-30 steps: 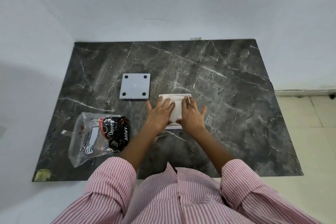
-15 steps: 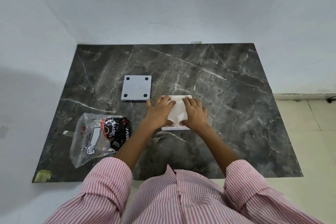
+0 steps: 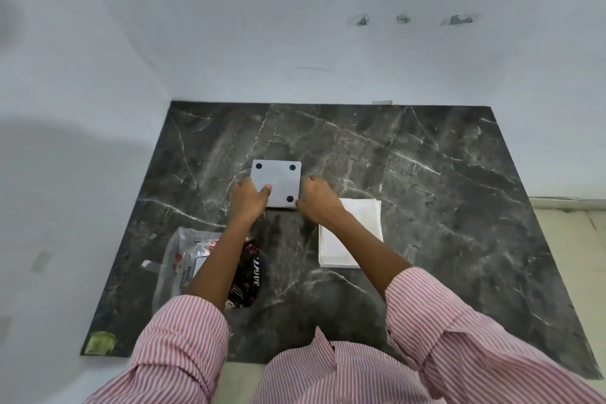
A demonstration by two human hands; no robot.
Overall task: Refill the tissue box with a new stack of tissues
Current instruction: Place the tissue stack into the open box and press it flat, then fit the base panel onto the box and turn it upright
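Note:
A grey square tissue box (image 3: 278, 180) lies bottom-up on the dark marble slab (image 3: 426, 174), three of its black round feet showing. My left hand (image 3: 251, 198) grips its near-left corner, thumb on top. My right hand (image 3: 316, 198) holds its near-right edge. A white stack of tissues (image 3: 357, 226) lies flat on the slab just right of my right forearm, partly hidden by that arm.
A clear plastic tissue wrapper (image 3: 190, 259) with red and black print lies at the near left, under my left forearm. White walls close off the slab at the back and left. A yellowish tape scrap (image 3: 100, 342) sits at the near-left corner.
Both hands left the white tissue stack and moved forward-left onto the grey box. The stack stays flat on the slab. The camera has tilted, shifting the scene.

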